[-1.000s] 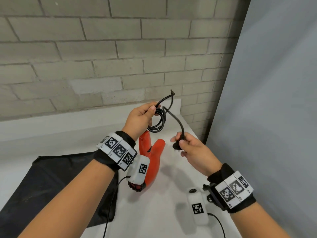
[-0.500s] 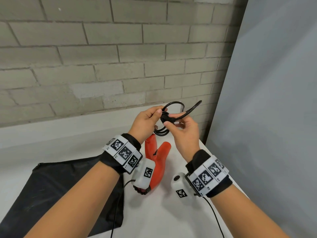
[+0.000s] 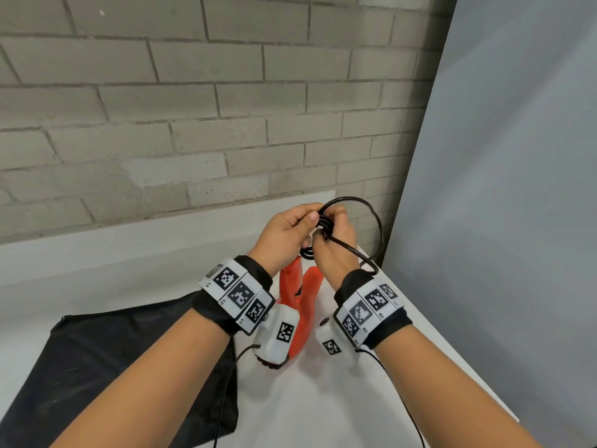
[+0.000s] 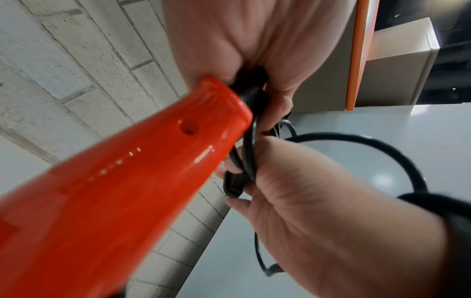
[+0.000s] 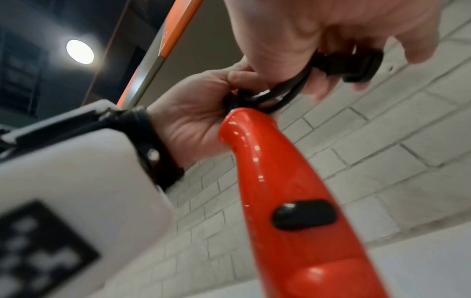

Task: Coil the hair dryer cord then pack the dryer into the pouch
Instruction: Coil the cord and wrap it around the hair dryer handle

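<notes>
The orange hair dryer (image 3: pixel 305 305) hangs below my hands over the white table (image 3: pixel 323 399), its handle (image 4: pixel 127 191) pointing up at them. My left hand (image 3: pixel 310 221) grips the black cord's coiled turns (image 3: pixel 324 223) between thumb and fingers. My right hand (image 3: pixel 329 236) sits tight against it, fingers curled round the cord's free end, with the black plug (image 5: pixel 356 64) held at its fingertips. One wide loop of cord (image 3: pixel 374 221) arcs out to the right and back past my right wrist. The black pouch (image 3: pixel 97 360) lies flat on the table, lower left.
A grey brick wall (image 3: pixel 193 124) stands close behind the table. A grey panel (image 3: pixel 500 221) closes off the right side, near the table's right edge. The wrist cameras' thin cables (image 3: pixel 223 399) dangle under my forearms.
My right hand has carried the plug end up from the lower right to the coil in my left hand. Both hands now meet, and a new loop stands out to the right.
</notes>
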Tool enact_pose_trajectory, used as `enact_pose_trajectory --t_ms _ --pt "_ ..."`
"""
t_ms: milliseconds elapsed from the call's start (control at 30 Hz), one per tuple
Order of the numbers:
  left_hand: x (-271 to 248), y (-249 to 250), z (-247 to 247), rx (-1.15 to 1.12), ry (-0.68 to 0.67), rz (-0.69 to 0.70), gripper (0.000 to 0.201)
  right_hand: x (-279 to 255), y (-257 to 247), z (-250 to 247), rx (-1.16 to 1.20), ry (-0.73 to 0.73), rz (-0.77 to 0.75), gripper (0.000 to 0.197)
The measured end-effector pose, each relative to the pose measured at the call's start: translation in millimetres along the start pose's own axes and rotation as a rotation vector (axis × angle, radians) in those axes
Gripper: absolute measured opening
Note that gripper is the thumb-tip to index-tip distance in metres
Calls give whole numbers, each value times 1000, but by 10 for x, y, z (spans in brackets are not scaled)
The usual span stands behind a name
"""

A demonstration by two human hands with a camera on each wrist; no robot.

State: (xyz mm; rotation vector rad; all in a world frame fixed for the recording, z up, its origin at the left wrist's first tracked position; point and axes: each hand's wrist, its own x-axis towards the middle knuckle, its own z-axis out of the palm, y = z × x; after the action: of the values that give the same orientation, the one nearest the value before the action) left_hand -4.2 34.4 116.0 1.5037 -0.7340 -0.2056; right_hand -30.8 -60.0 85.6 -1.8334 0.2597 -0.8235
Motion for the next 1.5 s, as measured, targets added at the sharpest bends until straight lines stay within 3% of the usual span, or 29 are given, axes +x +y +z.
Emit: enact_pose_trajectory --t_ms 133,233,333,400,567,633,667,833,933,1033,1133,1233,1333,1400,1500 --pt "5 -4 -20 4 40 -7 25 -24 41 -126 53 -247 -9 23" --pt "46 -34 -62 -13 133 -50 26 -102 235 -275 -78 -452 -89 14" --pt "75 -57 -146 -39 166 -61 27 -266 546 -373 -426 -630 20 30" --pt "66 -45 -192 -86 145 -72 28 -311 761 -432 -663 -649 152 32" --pt "41 -39 -235 -149 114 -95 26 -313 954 -464 -1334 -884 382 34" --pt "40 -41 -245 -162 122 -95 24 -316 873 -417 -1405 -837 328 35" --pt "36 -40 -250 -163 119 -93 23 -294 841 -384 -1322 -774 268 37" --pt "30 -35 -235 -147 85 -83 24 -204 340 -176 -242 -524 -22 45" --pt "41 -46 -223 -129 65 -78 25 -212 122 -65 -13 -504 -57 30" --pt "36 -46 -211 -126 35 -76 24 -195 186 32 -33 -497 40 22" --pt "10 -29 -220 -137 8 -67 24 -185 299 47 -131 -386 62 19" --pt "-18 -30 -275 -171 13 -83 26 -106 514 -47 -635 -388 102 21" --pt "-49 -34 -353 -219 -21 -96 26 -59 821 -171 -1018 -489 332 24" --pt "-63 -43 -376 -197 -54 -80 27 -82 902 -234 -1071 -510 415 29" --pt "-59 -48 -353 -163 -48 -57 27 -100 825 -243 -826 -508 234 45"
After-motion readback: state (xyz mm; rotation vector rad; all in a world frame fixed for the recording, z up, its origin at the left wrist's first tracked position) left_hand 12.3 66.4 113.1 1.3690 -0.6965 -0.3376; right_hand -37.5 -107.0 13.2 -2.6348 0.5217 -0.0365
